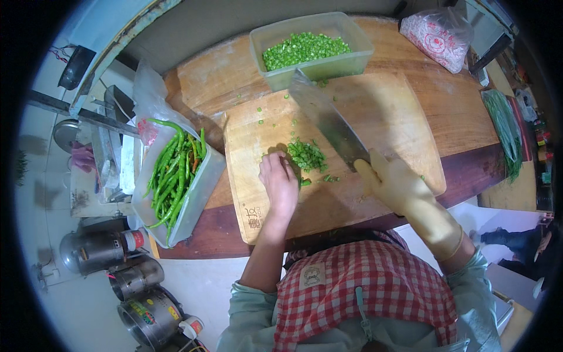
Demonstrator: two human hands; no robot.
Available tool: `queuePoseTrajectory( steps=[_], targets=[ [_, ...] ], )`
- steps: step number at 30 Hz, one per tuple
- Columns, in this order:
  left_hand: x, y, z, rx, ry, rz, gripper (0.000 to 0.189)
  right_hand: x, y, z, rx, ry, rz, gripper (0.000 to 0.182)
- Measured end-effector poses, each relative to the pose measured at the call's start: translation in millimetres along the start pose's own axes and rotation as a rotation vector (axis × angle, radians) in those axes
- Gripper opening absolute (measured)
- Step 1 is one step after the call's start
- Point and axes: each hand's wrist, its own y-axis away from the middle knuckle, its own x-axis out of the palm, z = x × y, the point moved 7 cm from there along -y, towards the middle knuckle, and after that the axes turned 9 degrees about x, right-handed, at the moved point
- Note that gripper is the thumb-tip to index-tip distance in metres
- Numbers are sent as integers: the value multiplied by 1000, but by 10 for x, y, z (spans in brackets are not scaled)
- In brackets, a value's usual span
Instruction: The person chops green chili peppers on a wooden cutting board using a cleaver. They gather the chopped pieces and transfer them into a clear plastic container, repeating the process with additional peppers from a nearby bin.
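Note:
My right hand (pixel 393 182), in a pale rubber glove, grips the handle of a wide cleaver (pixel 332 125). Its blade slants up and left over the wooden cutting board (pixel 396 119), the tip overlapping the near wall of a tub in view. My bare left hand (pixel 280 176) rests on the board with curled fingers, against the left side of a small heap of chopped green chili peppers (pixel 308 155). Whether those fingers hold any pieces is hidden. Loose green rings lie scattered behind the heap.
Behind the board stands a plastic tub (pixel 316 72) of chopped green peppers. Whole green chilies (pixel 176 176) fill another plastic tub (pixel 214 176) at left. A printed plastic bag (pixel 435 39) sits at the far right corner; bundled green stalks (pixel 506 132) lie at the right edge.

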Motion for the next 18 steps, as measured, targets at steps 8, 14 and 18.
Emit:
queuePoseTrajectory(
  steps=[8,14,18],
  targets=[
    [198,-349,-128,178,-151,24,12,309,9,281,-628,563,-131,27],
    [254,-270,-100,227,-32,-50,8,539,-176,310,-658,807,-151,26],
    [179,-318,-89,189,39,65,8,792,-494,195,-500,724,-4,34]
  ],
)
